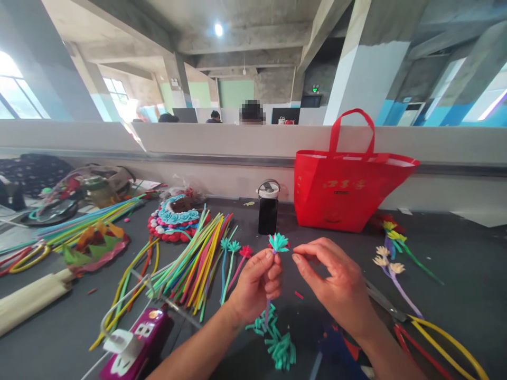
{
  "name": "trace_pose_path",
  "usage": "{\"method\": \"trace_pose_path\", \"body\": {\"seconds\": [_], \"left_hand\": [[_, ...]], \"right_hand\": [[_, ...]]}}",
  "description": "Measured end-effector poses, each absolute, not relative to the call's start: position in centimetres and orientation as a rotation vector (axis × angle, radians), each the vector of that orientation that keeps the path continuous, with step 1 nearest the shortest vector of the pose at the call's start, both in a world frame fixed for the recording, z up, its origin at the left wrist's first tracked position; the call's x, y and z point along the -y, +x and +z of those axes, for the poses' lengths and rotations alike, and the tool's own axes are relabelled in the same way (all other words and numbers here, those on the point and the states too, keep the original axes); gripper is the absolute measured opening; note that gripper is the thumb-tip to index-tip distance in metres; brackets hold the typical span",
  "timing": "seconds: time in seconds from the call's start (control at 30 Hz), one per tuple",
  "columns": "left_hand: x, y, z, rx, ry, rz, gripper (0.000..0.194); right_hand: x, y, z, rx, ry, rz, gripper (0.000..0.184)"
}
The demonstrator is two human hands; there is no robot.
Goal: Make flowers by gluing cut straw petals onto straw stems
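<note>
My left hand point(259, 274) is closed, pinching a teal fuzzy-stem flower point(279, 243) just under its petals; a purple stem shows below the fist. Just right of the flower is my right hand point(332, 274), thumb and forefinger curved toward each other with a small gap, and I see nothing between them. Below my left hand lies a pile of short teal fuzzy pieces point(280, 349). Left of it are finished flowers on stems, two teal ones point(233, 246) and a red one point(245, 252). Scissors point(390, 309) with yellow and red handles lie beside my right forearm.
A bundle of coloured fuzzy stems point(202, 258) spreads left of centre. A dark phone point(268, 216) leans against a bottle point(269, 189). Behind stands a red bag point(348, 192). A purple power strip point(137, 343) sits front left; cream flowers point(382, 252) lie right.
</note>
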State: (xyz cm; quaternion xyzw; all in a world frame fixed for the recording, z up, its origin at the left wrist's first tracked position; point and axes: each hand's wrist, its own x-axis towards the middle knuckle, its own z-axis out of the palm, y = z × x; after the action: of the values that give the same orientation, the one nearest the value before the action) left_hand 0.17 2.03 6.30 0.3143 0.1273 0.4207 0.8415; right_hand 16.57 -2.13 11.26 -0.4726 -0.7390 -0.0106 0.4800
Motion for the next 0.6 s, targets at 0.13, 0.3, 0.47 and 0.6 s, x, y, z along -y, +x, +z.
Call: {"method": "trace_pose_path", "body": {"seconds": [0.13, 0.3, 0.47, 0.6], "left_hand": [[-1.88, 0.44, 6.35, -0.3, 0.696, 0.863, 0.018], [-1.82, 0.65, 6.19, -0.315, 0.696, 0.859, 0.019], [-1.72, 0.6, 6.07, -0.318, 0.695, 0.833, 0.021], [-1.58, 0.58, 6.15, -0.341, 0.706, 0.815, 0.023]], "right_hand": [[2.18, 16.37, 11.27, 1.812, -1.14, -0.027, 0.004], [2.24, 16.42, 11.3, 1.824, -1.133, -0.065, 0.003], [2.16, 16.47, 11.27, 1.832, -1.13, -0.081, 0.006], [2.05, 16.47, 11.34, 1.834, -1.13, -0.106, 0.009]]}}
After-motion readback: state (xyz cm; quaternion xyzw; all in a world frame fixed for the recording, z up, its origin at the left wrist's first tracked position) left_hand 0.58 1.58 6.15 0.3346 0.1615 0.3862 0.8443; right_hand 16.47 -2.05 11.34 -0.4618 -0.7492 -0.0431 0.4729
